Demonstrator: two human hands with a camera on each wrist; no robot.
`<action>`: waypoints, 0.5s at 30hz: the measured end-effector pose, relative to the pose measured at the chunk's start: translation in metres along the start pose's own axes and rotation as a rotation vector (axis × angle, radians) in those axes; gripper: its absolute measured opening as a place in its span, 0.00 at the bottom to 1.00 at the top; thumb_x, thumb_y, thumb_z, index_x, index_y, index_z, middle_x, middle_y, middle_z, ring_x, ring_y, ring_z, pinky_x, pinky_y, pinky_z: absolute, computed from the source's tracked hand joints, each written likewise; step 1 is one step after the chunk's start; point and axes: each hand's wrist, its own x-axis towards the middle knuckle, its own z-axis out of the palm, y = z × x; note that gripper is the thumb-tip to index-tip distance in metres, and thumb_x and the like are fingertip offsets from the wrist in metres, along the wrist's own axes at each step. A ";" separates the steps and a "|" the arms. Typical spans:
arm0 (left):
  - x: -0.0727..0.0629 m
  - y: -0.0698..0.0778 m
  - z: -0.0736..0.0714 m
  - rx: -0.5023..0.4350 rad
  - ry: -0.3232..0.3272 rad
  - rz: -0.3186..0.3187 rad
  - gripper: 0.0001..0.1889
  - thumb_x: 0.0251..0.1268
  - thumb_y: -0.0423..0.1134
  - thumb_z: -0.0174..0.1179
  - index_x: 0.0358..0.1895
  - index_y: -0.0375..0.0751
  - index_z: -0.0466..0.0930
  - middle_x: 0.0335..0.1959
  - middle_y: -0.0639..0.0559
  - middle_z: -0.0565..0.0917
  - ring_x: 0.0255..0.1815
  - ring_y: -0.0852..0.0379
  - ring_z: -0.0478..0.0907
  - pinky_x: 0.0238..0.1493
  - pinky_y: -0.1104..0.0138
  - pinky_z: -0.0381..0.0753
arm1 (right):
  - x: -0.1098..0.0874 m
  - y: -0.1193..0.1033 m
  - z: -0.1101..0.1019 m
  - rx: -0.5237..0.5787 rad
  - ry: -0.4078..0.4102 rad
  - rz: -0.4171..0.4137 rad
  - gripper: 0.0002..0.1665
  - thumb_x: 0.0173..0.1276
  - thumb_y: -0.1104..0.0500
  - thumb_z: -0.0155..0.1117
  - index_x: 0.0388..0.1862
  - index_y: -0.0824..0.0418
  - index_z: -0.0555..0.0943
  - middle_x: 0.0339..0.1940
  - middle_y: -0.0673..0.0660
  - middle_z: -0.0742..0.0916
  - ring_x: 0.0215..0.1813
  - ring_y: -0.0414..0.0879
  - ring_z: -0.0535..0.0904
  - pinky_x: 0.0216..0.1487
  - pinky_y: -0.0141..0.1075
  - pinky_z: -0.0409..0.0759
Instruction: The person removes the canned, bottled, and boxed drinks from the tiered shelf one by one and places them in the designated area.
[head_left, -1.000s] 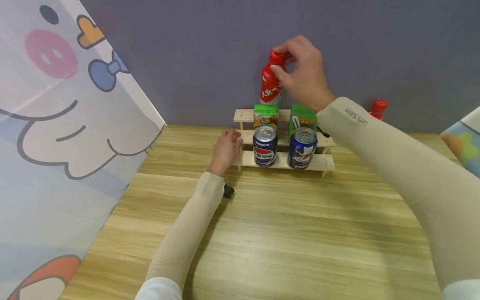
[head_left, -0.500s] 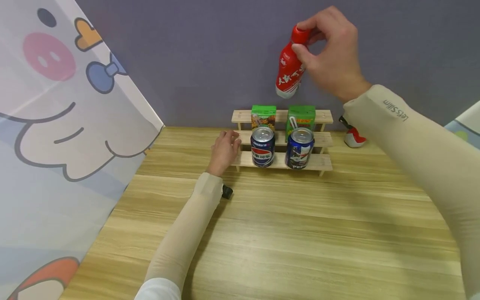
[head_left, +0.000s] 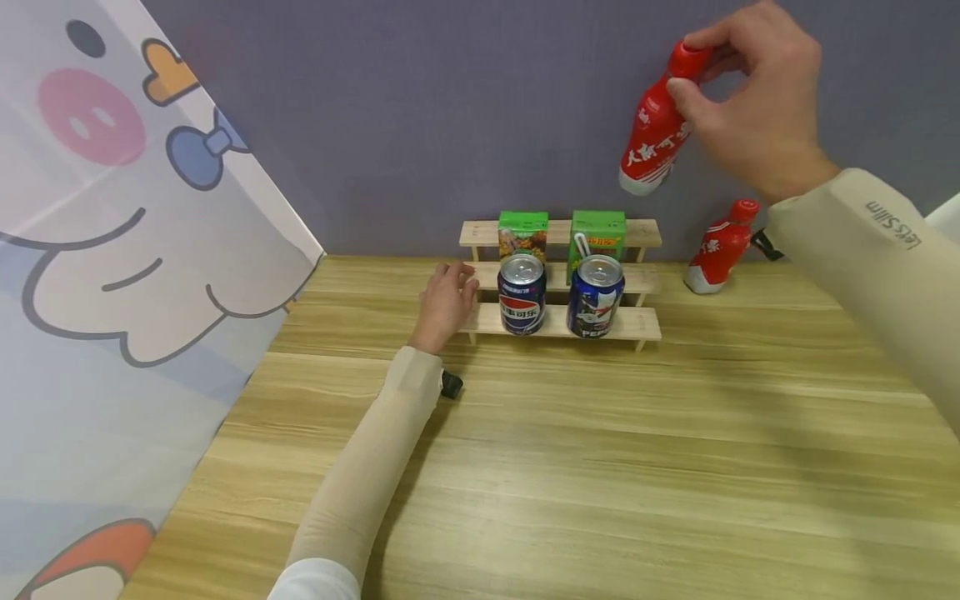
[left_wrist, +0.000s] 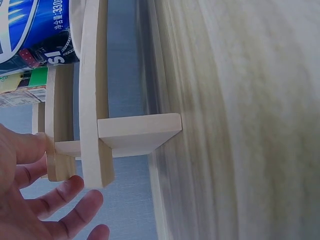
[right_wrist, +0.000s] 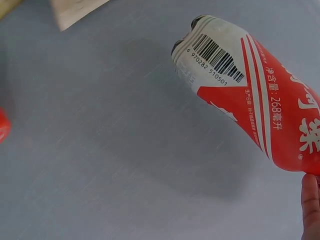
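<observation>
My right hand [head_left: 768,104] pinches a red plastic drink bottle [head_left: 652,142] by its cap and neck. The bottle hangs tilted in the air above and to the right of a three-tier wooden rack [head_left: 639,323]; its barcode and white base show in the right wrist view. At the rack's left end is my left hand [head_left: 442,304]. In the left wrist view its thumb and index finger pinch the end of the middle board [left_wrist: 62,167], while the other fingers spread loosely below. On the rack stand two blue cola cans [head_left: 522,296] and two green cartons [head_left: 597,227] behind them.
A second red bottle [head_left: 718,254] stands on the wooden table [head_left: 570,467] to the right of the rack, with a black strap end [head_left: 767,245] beside it. A grey wall panel [head_left: 405,125] rises behind. A cartoon-printed panel [head_left: 187,292] borders the left.
My right hand has lifted the bottle off the rack's top tier and carried it up and right. The standing bottle has come into fuller view. My left hand stays at the rack's end.
</observation>
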 end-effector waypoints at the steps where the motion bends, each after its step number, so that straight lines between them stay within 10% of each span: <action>1: 0.000 0.000 0.000 0.000 0.001 -0.001 0.15 0.73 0.45 0.50 0.56 0.43 0.73 0.48 0.45 0.72 0.50 0.45 0.71 0.48 0.47 0.66 | -0.002 0.003 -0.002 -0.010 -0.008 0.006 0.20 0.67 0.53 0.59 0.53 0.64 0.79 0.49 0.53 0.80 0.47 0.37 0.76 0.53 0.24 0.68; 15: 0.000 -0.004 -0.002 -0.016 -0.007 -0.018 0.14 0.73 0.45 0.50 0.56 0.44 0.72 0.49 0.46 0.72 0.50 0.45 0.70 0.49 0.47 0.64 | -0.041 0.043 -0.009 -0.004 -0.115 0.120 0.17 0.60 0.61 0.66 0.47 0.68 0.81 0.42 0.57 0.81 0.39 0.21 0.68 0.54 0.33 0.60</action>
